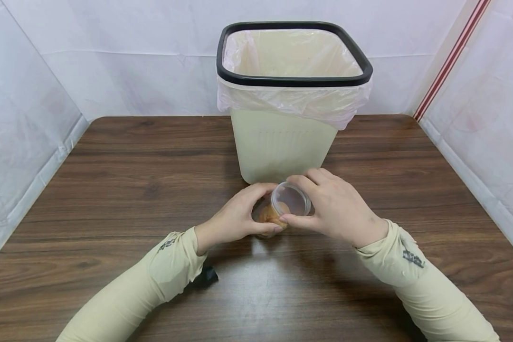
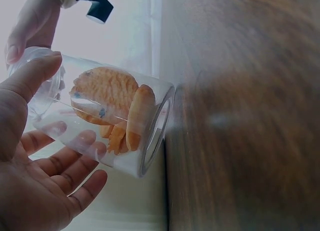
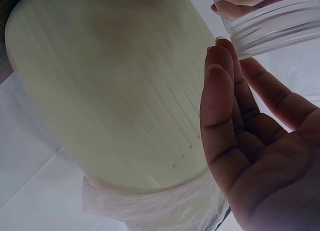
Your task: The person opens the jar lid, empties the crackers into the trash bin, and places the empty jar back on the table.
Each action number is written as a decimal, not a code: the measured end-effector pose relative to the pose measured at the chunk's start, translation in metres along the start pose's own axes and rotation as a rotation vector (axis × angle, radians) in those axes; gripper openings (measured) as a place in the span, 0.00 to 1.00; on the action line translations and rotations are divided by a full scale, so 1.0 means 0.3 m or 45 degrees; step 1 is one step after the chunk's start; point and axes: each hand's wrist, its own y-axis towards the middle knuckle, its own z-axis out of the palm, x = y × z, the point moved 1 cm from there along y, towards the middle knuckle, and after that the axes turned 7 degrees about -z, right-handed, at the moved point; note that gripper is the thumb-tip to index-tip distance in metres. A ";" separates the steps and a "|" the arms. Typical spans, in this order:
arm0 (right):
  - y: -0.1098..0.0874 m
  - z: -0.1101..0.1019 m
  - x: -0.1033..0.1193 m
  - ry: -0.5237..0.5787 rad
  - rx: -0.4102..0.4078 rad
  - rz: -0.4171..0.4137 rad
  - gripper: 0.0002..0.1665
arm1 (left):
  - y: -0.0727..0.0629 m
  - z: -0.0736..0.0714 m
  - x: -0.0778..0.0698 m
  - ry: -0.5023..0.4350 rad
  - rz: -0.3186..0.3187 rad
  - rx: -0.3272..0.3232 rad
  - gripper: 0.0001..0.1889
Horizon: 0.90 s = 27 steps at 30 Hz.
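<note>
A clear plastic jar [image 2: 132, 156] stands slightly tilted, its base close to the dark wooden table [image 1: 154, 156]. Inside are several golden-brown, baked-looking pieces [image 2: 105, 93], one broad and ridged with blue spots. My left hand [image 1: 235, 213] grips the jar around its side, thumb on the near face and fingers on the other. Thumb and index finger of my right hand [image 1: 333, 202] pinch the round clear top [image 1: 291, 199] from both sides; I cannot tell whether that top is a separate lid. In the right wrist view its threaded edge [image 3: 275, 31] shows beside the right fingertips.
A cream bin [image 1: 282, 147] with a black rim [image 1: 295, 81] and a pale pink liner bag [image 1: 290, 99] stands on the table just behind both hands. White sheeting [image 1: 124, 71] surrounds the table's back and sides. A black piece [image 1: 207, 276] shows beneath the left sleeve.
</note>
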 end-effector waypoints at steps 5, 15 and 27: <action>-0.001 -0.003 -0.001 0.022 0.013 -0.001 0.36 | 0.002 0.002 0.005 0.005 -0.001 -0.002 0.33; -0.001 -0.006 -0.008 0.060 0.040 -0.015 0.37 | 0.001 0.000 -0.001 0.010 -0.003 0.000 0.34; 0.001 -0.007 -0.016 0.125 0.032 -0.100 0.37 | 0.000 0.000 -0.002 0.024 -0.010 0.001 0.34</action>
